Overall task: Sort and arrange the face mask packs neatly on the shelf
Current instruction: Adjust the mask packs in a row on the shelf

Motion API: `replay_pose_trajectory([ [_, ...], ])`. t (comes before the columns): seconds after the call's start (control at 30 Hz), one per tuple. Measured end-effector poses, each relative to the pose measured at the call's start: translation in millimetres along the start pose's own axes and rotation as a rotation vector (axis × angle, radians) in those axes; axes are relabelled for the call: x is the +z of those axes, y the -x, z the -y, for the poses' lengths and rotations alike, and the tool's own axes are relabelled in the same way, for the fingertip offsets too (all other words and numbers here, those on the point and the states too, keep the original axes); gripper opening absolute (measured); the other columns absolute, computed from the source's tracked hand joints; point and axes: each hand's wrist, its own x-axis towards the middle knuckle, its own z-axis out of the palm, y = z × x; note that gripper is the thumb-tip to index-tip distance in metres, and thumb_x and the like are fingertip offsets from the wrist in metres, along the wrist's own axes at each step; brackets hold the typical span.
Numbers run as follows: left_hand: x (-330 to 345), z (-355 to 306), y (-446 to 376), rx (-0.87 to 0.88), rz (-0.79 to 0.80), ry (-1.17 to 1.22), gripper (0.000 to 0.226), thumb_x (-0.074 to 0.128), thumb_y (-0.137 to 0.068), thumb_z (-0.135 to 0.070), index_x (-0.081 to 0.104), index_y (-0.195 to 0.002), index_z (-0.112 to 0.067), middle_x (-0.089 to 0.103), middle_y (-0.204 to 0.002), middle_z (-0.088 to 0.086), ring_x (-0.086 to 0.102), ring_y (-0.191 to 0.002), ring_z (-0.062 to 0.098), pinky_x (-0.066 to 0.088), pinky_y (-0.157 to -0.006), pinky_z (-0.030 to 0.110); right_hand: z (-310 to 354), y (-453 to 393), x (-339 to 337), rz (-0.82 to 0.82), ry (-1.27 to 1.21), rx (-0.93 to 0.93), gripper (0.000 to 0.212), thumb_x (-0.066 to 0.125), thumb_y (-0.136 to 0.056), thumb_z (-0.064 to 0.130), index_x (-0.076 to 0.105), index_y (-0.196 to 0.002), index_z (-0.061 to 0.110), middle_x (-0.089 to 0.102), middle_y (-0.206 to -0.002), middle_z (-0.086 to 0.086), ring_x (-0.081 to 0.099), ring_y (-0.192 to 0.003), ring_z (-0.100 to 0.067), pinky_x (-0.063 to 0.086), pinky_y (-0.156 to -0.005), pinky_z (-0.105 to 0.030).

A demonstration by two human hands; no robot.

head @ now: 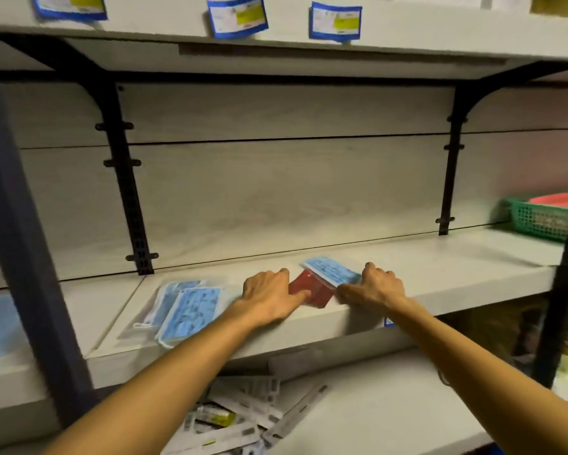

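Observation:
On the white shelf point(423, 274) two blue face mask packs point(187, 310) lie overlapping at the left, in clear wrappers. In the middle lies a red mask pack point(315, 290) with a blue mask pack point(330, 269) partly on top of it. My left hand point(269, 297) rests on the red pack's left end, thumb on the pack and fingers bent over its far edge. My right hand point(374, 287) grips the right end of the upper blue pack, fingers curled over it. The view is slightly blurred.
A green mesh basket point(538, 218) with pink items stands at the shelf's far right. Loose white packets point(243, 418) lie heaped on the lower shelf. A blue mask stack point(0, 323) shows at far left behind a dark upright post point(23, 257). Labels hang on the shelf above.

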Motion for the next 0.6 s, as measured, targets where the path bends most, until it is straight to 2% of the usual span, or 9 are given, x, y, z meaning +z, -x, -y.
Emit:
replay_pose_trajectory([
  [0.13, -3, -10, -7, -0.063, 0.007, 0.107, 0.051, 0.066, -0.088, -0.043, 0.052, -0.13, -0.018, 0.067, -0.119, 0.006, 0.063, -0.108, 0.03, 0.051, -0.086, 0.039, 0, -13, -6, 0.005, 0.014, 0.007, 0.056, 0.069, -0.074, 0.059, 0.049, -0.108, 0.019, 0.054, -0.101, -0.005, 0.045, -0.094, -0.025, 0.039, -0.077, -0.035],
  [0.27, -12, -9, -7, -0.136, 0.029, 0.291, 0.045, 0.067, -0.08, -0.022, 0.056, -0.124, -0.02, 0.066, -0.115, 0.003, 0.061, -0.106, 0.028, 0.053, -0.089, 0.041, -3, -18, -9, -0.029, -0.074, -0.043, 0.037, 0.07, -0.085, 0.039, 0.065, -0.112, 0.015, 0.067, -0.108, -0.007, 0.055, -0.093, -0.025, 0.044, -0.075, -0.031],
  [0.37, -12, -1, -3, -0.166, -0.01, 0.423, 0.029, 0.065, -0.077, -0.016, 0.074, -0.103, -0.025, 0.072, -0.099, -0.003, 0.065, -0.093, 0.021, 0.057, -0.079, 0.036, -7, -16, -5, -0.092, -0.078, -0.105, 0.023, 0.066, -0.089, 0.028, 0.076, -0.106, 0.015, 0.073, -0.098, -0.008, 0.062, -0.084, -0.025, 0.047, -0.068, -0.029],
  [0.43, -15, 7, 2, -0.213, -0.065, 0.54, 0.019, 0.067, -0.079, -0.011, 0.077, -0.089, -0.024, 0.074, -0.086, -0.005, 0.067, -0.078, 0.017, 0.058, -0.07, 0.033, -9, -13, -5, -0.129, -0.062, -0.13, 0.02, 0.065, -0.089, 0.025, 0.078, -0.101, 0.016, 0.074, -0.095, -0.009, 0.063, -0.083, -0.028, 0.048, -0.067, -0.03],
  [0.53, -26, 23, 12, -0.276, -0.141, 0.687, 0.015, 0.073, -0.083, -0.011, 0.073, -0.078, -0.025, 0.077, -0.086, -0.004, 0.074, -0.08, 0.022, 0.062, -0.077, 0.039, -12, -10, -5, -0.186, -0.069, -0.196, 0.02, 0.061, -0.089, 0.02, 0.08, -0.096, 0.018, 0.075, -0.099, -0.01, 0.063, -0.093, -0.034, 0.051, -0.073, -0.035],
  [0.6, -36, 36, 21, -0.307, -0.174, 0.809, 0.018, 0.075, -0.083, -0.007, 0.072, -0.078, -0.024, 0.077, -0.086, -0.001, 0.075, -0.084, 0.026, 0.062, -0.081, 0.044, -8, -5, -5, -0.227, -0.166, -0.239, 0.02, 0.061, -0.088, 0.023, 0.079, -0.095, 0.018, 0.073, -0.102, -0.011, 0.06, -0.095, -0.036, 0.049, -0.074, -0.037],
])
